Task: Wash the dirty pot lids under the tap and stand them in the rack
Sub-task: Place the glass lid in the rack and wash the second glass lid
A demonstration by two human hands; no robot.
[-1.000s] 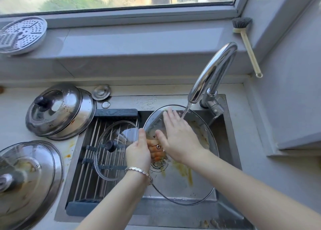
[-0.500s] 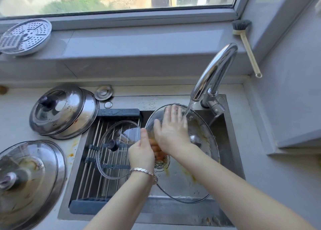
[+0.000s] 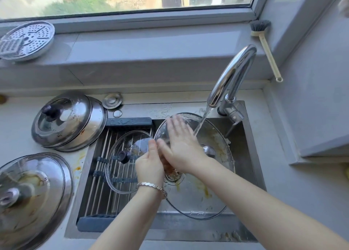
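A large glass lid with yellow stains tilts in the sink under the running tap. My left hand grips its left rim, fingers curled behind the glass. My right hand lies flat on the lid's upper inner face, fingers straight, beside the water stream. A smaller glass lid with a dark knob lies on the roll-up rack over the sink's left half. Stacked steel lids and dirty glass lids sit on the counter at left.
A small round metal lid sits behind the rack. A perforated steamer plate rests on the windowsill at left. A dish brush leans in the right corner. Orange sauce spots mark the counter beside the rack.
My right hand has slid up the lid's face toward its top rim. The lid tilted a little under the stream. My left hand kept its grip on the rim.
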